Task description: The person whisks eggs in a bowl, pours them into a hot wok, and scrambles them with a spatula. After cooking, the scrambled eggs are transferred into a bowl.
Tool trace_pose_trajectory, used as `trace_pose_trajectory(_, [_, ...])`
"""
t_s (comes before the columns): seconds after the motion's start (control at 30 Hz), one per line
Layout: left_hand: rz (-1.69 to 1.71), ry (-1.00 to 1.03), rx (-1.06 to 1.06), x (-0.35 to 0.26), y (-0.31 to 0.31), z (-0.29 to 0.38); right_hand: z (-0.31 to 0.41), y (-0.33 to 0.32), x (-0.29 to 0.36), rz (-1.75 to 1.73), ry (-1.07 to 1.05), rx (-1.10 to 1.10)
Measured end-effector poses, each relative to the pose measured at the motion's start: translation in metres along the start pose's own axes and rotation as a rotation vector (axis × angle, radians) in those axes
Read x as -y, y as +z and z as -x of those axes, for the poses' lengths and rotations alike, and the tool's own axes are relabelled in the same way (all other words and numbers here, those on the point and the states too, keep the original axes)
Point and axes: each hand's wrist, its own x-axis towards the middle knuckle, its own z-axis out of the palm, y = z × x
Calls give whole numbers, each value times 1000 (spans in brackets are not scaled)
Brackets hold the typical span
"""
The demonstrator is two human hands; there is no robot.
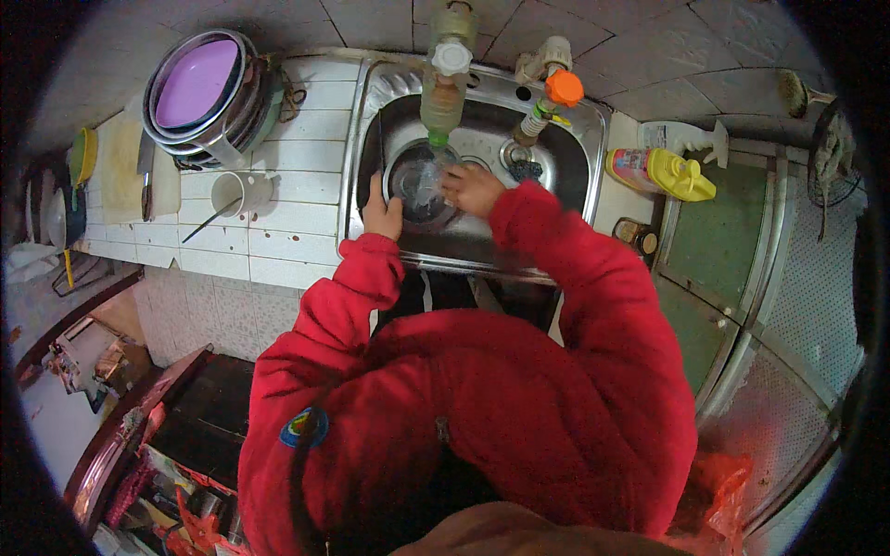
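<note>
A round metal bowl [416, 156] sits in the stainless-steel sink [473, 260], with water and a pale wet patch in it. At the bowl's left side, my left hand [382, 215] grips the rim, thumb towards the inside. A thin straight edge [380, 139] runs up from those fingers; what it belongs to is unclear. My right hand [476, 190] reaches over the bowl's right side, fingers bent and blurred, so anything in them cannot be made out. Just above the bowl hangs a cut plastic bottle [443, 104] with a green mouth, fixed under the white-handled tap [452, 57].
Right of my hand lie a dark scouring pad [526, 170] and an orange-handled tap [564, 88]. A yellow bottle [660, 174] lies on the right ledge. On the left counter stand stacked pots [240, 132], a white mug [254, 191], and a cleaver [145, 167] on a board.
</note>
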Motion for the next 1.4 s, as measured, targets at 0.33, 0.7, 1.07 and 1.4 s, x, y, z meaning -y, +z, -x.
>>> trace_pose_trajectory(0.33, [7, -115, 32, 11, 9, -24, -23, 10, 0, 65, 217, -241])
trace_pose_trajectory(0.7, [-103, -162, 22, 1, 25, -29, -61, 20, 11, -185, 247, -563])
trace_pose_trajectory(1.07, [-429, -120, 70, -31, 10, -32, 10, -64, 6, -262, 602, -187])
trace_pose_trajectory(1.4, [-104, -97, -2, -60, -37, -12, -75, -196, -38, 366, 480, -221])
